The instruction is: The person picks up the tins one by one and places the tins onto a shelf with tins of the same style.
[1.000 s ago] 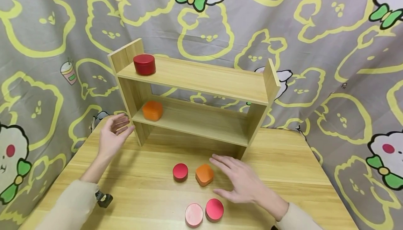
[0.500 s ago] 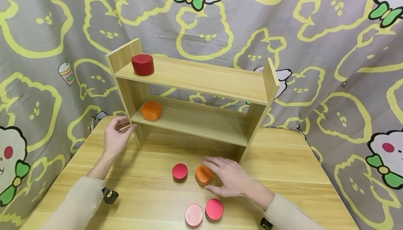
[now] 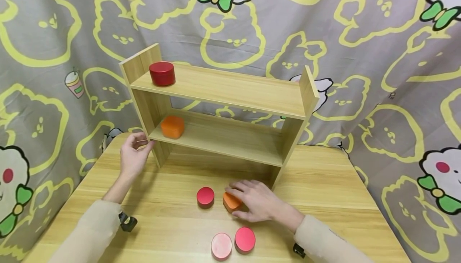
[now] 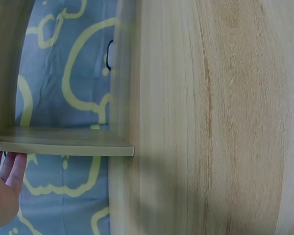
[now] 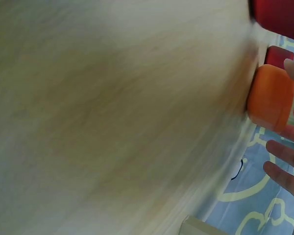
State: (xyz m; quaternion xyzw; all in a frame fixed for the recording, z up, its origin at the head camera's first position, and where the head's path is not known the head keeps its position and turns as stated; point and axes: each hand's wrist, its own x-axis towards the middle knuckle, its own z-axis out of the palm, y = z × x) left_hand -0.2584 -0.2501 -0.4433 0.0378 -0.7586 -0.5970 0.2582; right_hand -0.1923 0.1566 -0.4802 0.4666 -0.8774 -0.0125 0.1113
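Note:
My left hand grips the left side panel of a two-tier wooden shelf, thumb in front and fingers behind; the left wrist view shows the fingers wrapped over the panel's edge. On the table, my right hand holds an orange rounded-square block between thumb and index finger, partly covering it. In the right wrist view the thumb and a finger lie at opposite sides of this block, while the other fingers stretch out. Left of it sits a small red round piece.
Nearer the front lie a pink disc and a bright red disc, side by side. A dark red round piece stands on the top shelf, an orange block on the lower one. A patterned curtain hangs behind the table.
My right hand has moved left and down onto the orange block, its fingers drawing closer together. My left hand has moved right onto the shelf's side panel and now grips it.

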